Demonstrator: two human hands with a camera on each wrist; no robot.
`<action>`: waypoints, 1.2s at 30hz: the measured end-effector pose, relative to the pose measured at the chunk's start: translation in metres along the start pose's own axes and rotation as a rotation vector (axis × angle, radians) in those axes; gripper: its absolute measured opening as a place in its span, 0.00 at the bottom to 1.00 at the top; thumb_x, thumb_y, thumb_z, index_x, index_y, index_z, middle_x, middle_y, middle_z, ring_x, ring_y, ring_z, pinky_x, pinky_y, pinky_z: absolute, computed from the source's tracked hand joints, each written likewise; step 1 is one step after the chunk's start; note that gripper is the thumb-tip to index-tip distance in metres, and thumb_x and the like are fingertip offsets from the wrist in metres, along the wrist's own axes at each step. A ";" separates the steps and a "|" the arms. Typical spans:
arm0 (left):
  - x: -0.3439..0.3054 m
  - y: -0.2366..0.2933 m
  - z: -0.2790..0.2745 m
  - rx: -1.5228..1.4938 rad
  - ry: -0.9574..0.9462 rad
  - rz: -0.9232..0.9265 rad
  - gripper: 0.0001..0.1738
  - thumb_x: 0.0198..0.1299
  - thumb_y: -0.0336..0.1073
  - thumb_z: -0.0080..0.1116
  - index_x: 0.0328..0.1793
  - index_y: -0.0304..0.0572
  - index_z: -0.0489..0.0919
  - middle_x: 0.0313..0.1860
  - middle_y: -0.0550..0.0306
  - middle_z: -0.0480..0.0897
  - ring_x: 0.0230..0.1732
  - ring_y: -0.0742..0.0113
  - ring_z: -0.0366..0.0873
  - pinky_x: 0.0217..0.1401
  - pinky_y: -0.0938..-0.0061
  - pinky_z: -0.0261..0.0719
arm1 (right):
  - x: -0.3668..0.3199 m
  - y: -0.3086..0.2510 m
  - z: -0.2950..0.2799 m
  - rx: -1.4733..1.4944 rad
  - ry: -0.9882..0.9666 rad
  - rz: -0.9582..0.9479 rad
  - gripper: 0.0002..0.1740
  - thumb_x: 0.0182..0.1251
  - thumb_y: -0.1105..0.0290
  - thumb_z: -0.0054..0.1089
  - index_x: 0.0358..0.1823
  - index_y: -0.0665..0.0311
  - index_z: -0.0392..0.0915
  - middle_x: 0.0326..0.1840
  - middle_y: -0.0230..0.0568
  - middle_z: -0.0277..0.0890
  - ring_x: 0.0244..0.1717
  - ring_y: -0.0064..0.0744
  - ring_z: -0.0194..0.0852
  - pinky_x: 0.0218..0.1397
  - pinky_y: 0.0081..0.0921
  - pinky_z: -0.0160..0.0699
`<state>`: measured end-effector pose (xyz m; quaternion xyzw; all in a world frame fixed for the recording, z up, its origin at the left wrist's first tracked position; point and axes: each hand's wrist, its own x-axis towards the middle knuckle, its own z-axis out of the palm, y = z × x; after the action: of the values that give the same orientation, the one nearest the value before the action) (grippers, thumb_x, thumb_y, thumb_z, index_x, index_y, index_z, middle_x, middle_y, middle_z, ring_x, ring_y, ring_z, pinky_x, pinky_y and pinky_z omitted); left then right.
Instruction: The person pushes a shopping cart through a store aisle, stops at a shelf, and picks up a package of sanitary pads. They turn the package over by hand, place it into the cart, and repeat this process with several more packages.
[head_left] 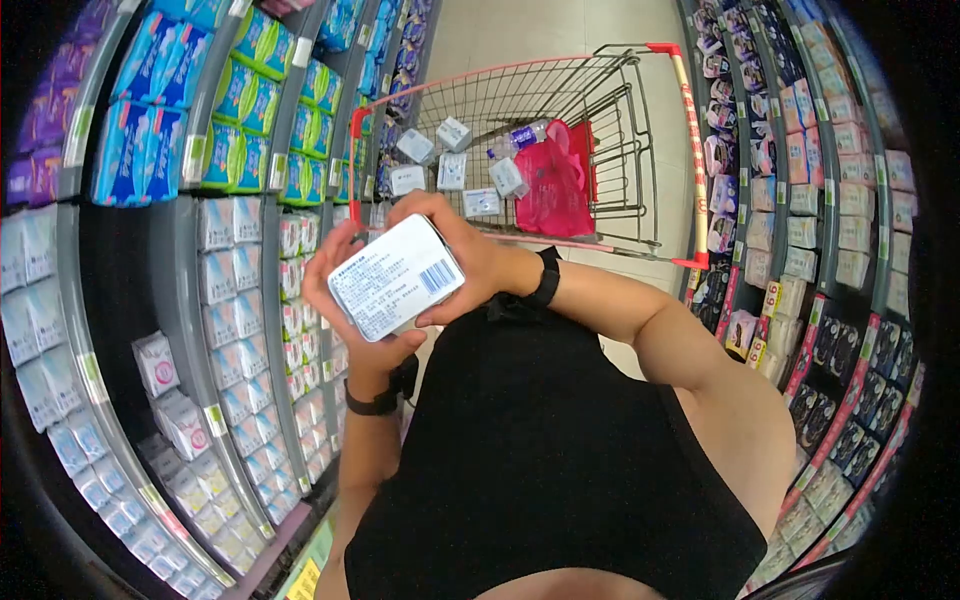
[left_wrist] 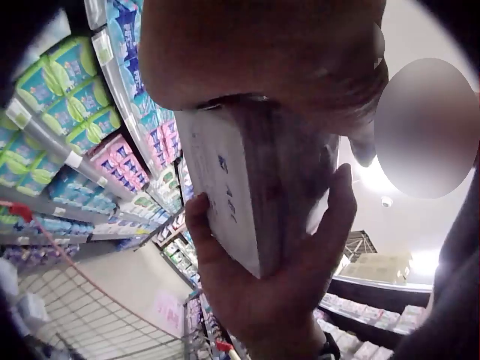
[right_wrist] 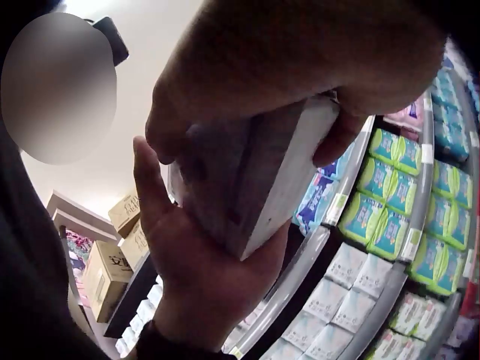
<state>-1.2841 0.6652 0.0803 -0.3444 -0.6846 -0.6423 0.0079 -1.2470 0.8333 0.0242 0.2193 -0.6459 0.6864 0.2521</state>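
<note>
Both hands hold one white rectangular pack (head_left: 392, 275) in front of the chest, its face with small print and a barcode turned up toward the head camera. My left hand (head_left: 322, 285) grips its left side and lower corner, while my right hand (head_left: 472, 252) grips the right side with the thumb at the lower edge. In the left wrist view the pack (left_wrist: 217, 180) shows a white face with dark characters and a shaded side between the hands. Several similar white packs (head_left: 452, 170) lie in the wire shopping cart (head_left: 694, 150) beyond the hands.
A pink-red bag (head_left: 548, 190) and a bottle with a purple label (head_left: 520, 138) are also in the cart. Shelves of blue packages (head_left: 150, 150), green packages (head_left: 240, 110) and white packs (head_left: 230, 270) line the left side. Another stocked shelf (head_left: 800, 190) runs along the right.
</note>
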 end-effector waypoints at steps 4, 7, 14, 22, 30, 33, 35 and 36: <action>0.009 -0.001 0.005 0.031 -0.103 -0.043 0.73 0.37 0.69 0.80 0.77 0.29 0.51 0.75 0.35 0.62 0.75 0.49 0.63 0.77 0.55 0.59 | 0.007 -0.004 -0.013 -0.042 0.021 -0.089 0.53 0.39 0.57 0.87 0.64 0.60 0.59 0.57 0.49 0.65 0.62 0.49 0.68 0.66 0.44 0.68; 0.007 0.003 0.007 0.048 -0.114 -0.035 0.71 0.40 0.68 0.79 0.76 0.29 0.50 0.75 0.32 0.61 0.75 0.47 0.63 0.77 0.54 0.62 | 0.009 -0.009 -0.018 -0.082 -0.004 -0.140 0.53 0.39 0.57 0.87 0.65 0.60 0.59 0.60 0.52 0.66 0.63 0.53 0.69 0.65 0.48 0.70; -0.015 0.011 -0.002 0.148 -0.068 0.082 0.74 0.36 0.69 0.81 0.77 0.34 0.47 0.74 0.29 0.60 0.74 0.40 0.65 0.77 0.48 0.65 | 0.023 -0.026 -0.015 -0.166 -0.153 -0.246 0.51 0.46 0.52 0.81 0.67 0.65 0.60 0.62 0.55 0.67 0.64 0.60 0.69 0.66 0.48 0.71; -0.050 0.004 -0.030 0.320 -0.110 0.101 0.61 0.37 0.67 0.82 0.68 0.44 0.57 0.66 0.35 0.67 0.65 0.43 0.71 0.67 0.47 0.72 | -0.004 -0.012 0.000 -0.003 -0.342 -0.082 0.39 0.53 0.62 0.76 0.63 0.62 0.61 0.64 0.59 0.66 0.64 0.62 0.69 0.65 0.50 0.71; -0.076 0.015 -0.053 0.297 -0.017 -0.005 0.59 0.33 0.58 0.88 0.64 0.42 0.60 0.60 0.41 0.75 0.62 0.48 0.74 0.66 0.55 0.74 | 0.017 -0.022 -0.001 -0.010 -0.582 -0.007 0.43 0.51 0.64 0.77 0.67 0.64 0.65 0.67 0.56 0.67 0.67 0.57 0.69 0.68 0.46 0.70; -0.080 0.019 -0.060 0.384 -0.003 0.018 0.58 0.33 0.57 0.88 0.63 0.41 0.61 0.60 0.41 0.75 0.62 0.49 0.75 0.65 0.57 0.75 | 0.022 -0.018 0.000 -0.014 -0.618 -0.032 0.44 0.49 0.66 0.78 0.69 0.64 0.66 0.67 0.53 0.68 0.67 0.57 0.68 0.68 0.46 0.70; -0.085 0.019 -0.061 0.399 -0.003 0.018 0.58 0.33 0.57 0.88 0.64 0.40 0.61 0.61 0.40 0.75 0.62 0.50 0.75 0.65 0.57 0.75 | 0.019 -0.018 0.001 0.007 -0.622 -0.031 0.44 0.49 0.66 0.78 0.69 0.63 0.67 0.68 0.51 0.69 0.68 0.56 0.68 0.69 0.46 0.70; -0.088 0.018 -0.061 0.392 -0.006 0.016 0.59 0.33 0.57 0.88 0.65 0.40 0.61 0.61 0.40 0.75 0.63 0.49 0.75 0.65 0.56 0.75 | 0.018 -0.017 0.001 0.024 -0.619 -0.025 0.43 0.50 0.67 0.78 0.69 0.63 0.68 0.68 0.51 0.68 0.68 0.55 0.68 0.69 0.45 0.69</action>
<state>-1.2347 0.5692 0.0669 -0.3438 -0.7937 -0.4957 0.0778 -1.2506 0.8342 0.0491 0.4289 -0.6811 0.5914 0.0491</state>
